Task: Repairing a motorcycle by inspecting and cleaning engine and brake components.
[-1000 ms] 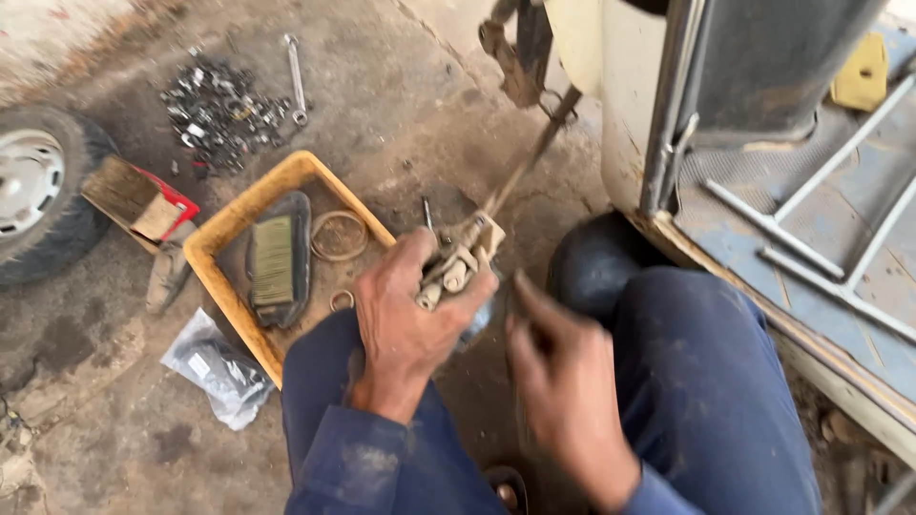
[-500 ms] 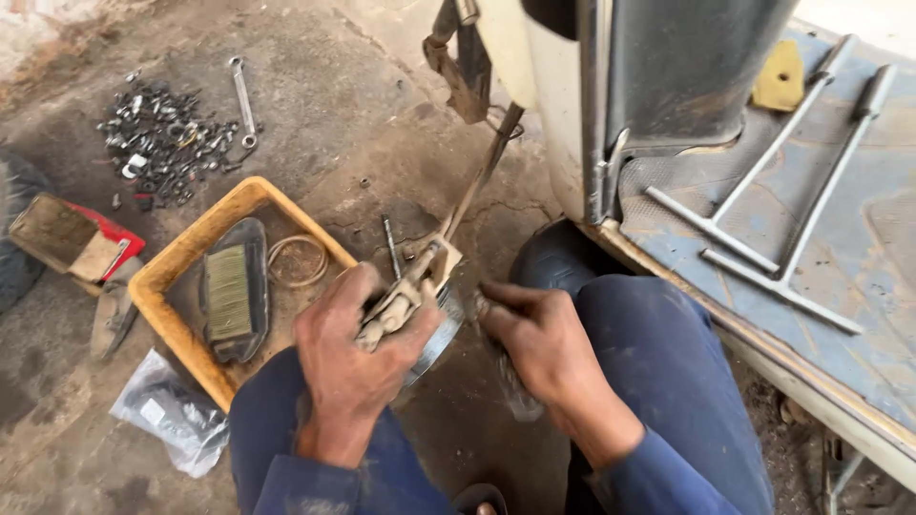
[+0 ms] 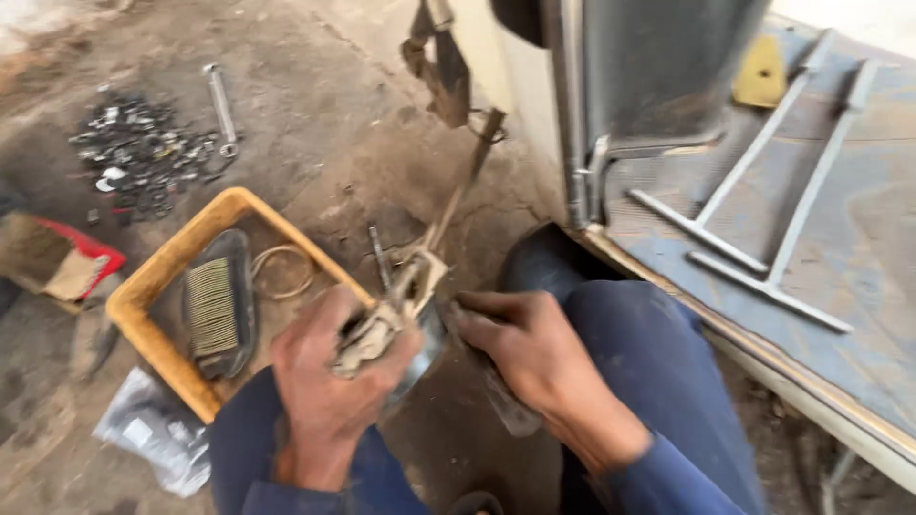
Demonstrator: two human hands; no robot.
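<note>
Your left hand (image 3: 329, 381) has its fingers wrapped tight around a grimy metal part (image 3: 396, 310) with a long rod, over the floor beside the yellow tray (image 3: 153, 286). Your right hand (image 3: 530, 358) touches its side, fingers curled; can't tell what they hold.

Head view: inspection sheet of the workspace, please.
Surface: bare dirt floor, stained.
Job's things: grimy metal part with a long rod, over the person's lap.
Clutter: yellow tray holding a brush and a ring; bolt pile; wrench; plastic bag.
Grippers: left hand clasps the part; right hand touches it, grip unclear.
Cables: nothing seen.
Surroundings: blue platform with metal bars; grey panel.
</note>
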